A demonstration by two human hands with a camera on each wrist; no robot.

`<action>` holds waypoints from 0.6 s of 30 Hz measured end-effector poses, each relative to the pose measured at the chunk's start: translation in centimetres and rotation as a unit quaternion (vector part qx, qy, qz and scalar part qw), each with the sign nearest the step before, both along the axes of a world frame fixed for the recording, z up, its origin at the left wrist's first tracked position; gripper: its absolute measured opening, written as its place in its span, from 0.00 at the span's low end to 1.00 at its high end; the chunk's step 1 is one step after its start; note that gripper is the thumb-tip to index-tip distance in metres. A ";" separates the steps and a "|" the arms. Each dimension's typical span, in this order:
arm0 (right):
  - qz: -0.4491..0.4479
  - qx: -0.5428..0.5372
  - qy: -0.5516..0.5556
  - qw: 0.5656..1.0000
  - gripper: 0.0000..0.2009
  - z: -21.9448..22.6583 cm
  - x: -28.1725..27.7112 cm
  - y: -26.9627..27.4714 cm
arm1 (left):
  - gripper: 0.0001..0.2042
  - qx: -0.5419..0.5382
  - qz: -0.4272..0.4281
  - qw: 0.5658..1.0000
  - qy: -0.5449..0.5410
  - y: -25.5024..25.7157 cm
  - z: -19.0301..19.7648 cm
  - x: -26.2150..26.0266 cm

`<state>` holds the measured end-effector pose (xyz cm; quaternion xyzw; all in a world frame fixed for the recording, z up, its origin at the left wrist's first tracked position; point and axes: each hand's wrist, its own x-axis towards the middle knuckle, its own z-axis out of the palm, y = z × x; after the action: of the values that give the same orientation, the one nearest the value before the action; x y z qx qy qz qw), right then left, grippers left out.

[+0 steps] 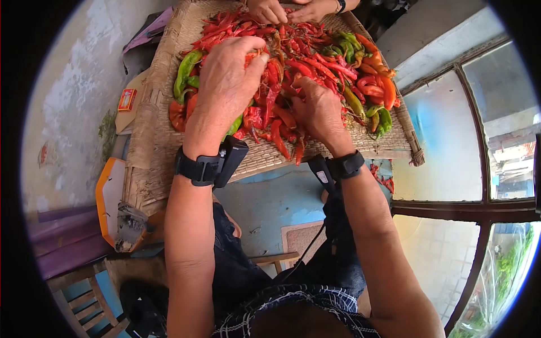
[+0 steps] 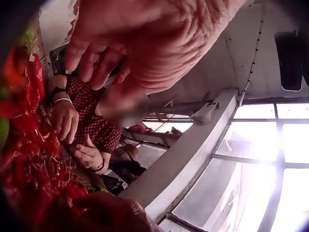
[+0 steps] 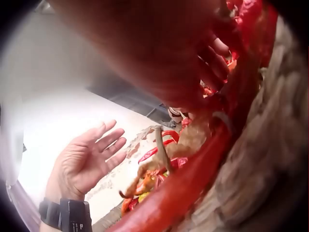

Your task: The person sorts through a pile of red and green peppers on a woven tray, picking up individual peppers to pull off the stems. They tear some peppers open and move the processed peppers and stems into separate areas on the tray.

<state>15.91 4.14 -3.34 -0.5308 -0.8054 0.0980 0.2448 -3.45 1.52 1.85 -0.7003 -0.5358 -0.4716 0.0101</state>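
Over the left part of a heap of red peppers [image 1: 270,107], the left hand [image 1: 228,81] hovers, thumb and fingers apart with a gap between them. In the right wrist view that left hand [image 3: 87,162] shows an empty palm and loosely extended fingers; in the left wrist view the hand [image 2: 149,43] hangs above the peppers [image 2: 29,121]. The right hand [image 1: 321,110] is low at the near middle of the heap, fingers bent down among peppers. Blurred and close in the right wrist view, the right hand [image 3: 145,53] has fingertips partly hidden, so its grip is unclear.
The peppers lie on a woven mat [image 1: 146,141]. Across it are another person's hands [image 1: 267,10]. Green peppers [image 1: 186,70] lie at the left, orange ones [image 1: 387,90] at the right. A red box [image 1: 127,99] stands left; windows [image 1: 445,135] line the right.
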 end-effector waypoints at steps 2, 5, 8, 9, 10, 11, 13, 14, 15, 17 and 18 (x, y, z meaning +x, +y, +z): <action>-0.013 -0.001 0.016 1.000 0.13 0.3 0.2 0.0 | 0.13 -0.027 -0.021 0.999 -0.009 0.0 0.0 0.0; 0.010 0.019 0.103 0.994 0.10 0.7 1.2 -0.7 | 0.12 -0.076 -0.059 0.995 -0.034 -0.3 0.1 0.4; 0.022 0.052 0.128 0.990 0.07 1.2 2.2 -1.4 | 0.11 -0.118 -0.118 0.985 -0.029 -0.5 0.1 1.3; 0.021 0.055 0.128 0.990 0.07 1.4 2.4 -1.5 | 0.12 -0.132 -0.132 0.982 -0.010 -0.5 0.1 1.7; 0.028 0.071 0.134 0.988 0.07 1.6 2.7 -1.8 | 0.12 -0.146 -0.146 0.978 0.010 -0.6 0.1 2.1; 0.035 0.090 0.140 0.985 0.06 1.8 3.0 -1.9 | 0.12 -0.142 -0.149 0.979 0.012 -0.7 -0.1 2.5; 0.041 0.130 0.128 0.982 0.07 2.2 3.4 -2.2 | 0.14 -0.095 -0.185 0.978 0.027 -0.7 -0.6 3.1; 0.059 0.116 0.153 0.980 0.07 2.4 3.5 -2.3 | 0.16 -0.100 -0.205 0.973 0.031 -0.6 -0.8 3.3; 0.077 0.102 0.177 0.976 0.07 2.7 3.5 -2.3 | 0.14 -0.107 -0.207 0.972 0.009 -0.8 -1.1 3.7; 0.078 0.079 0.194 0.975 0.07 3.3 3.2 -3.0 | 0.12 -0.190 -0.201 0.959 0.067 -1.0 -0.2 3.9; 0.075 0.061 0.208 0.973 0.06 3.6 3.0 -3.3 | 0.12 -0.189 -0.202 0.959 0.068 -1.0 -0.1 4.0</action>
<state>18.90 0.82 0.28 -0.4212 -0.7788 0.1753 0.4305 0.54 0.54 1.78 -0.8134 -0.4608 -0.3055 -0.1810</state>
